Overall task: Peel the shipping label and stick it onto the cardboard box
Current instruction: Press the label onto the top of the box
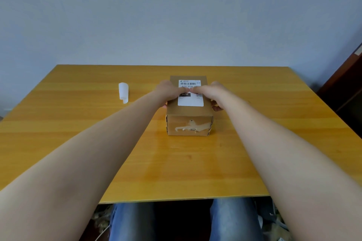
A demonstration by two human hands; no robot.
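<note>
A small brown cardboard box (189, 123) stands in the middle of the wooden table. A white shipping label (191, 100) with a barcode and a black patch lies flat on the box's top face. My left hand (170, 92) comes from the left and my right hand (212, 92) from the right. Their fingertips meet across the middle of the label and lie flat on it. Both thumbs hang down beside the box's side walls. The fingers hide a strip of the label's print.
A curled white backing sheet (123, 92) lies on the table to the left of the box. The wooden table (176, 172) ends just ahead of my knees. A dark cabinet (346, 84) stands at the right, past the table's corner.
</note>
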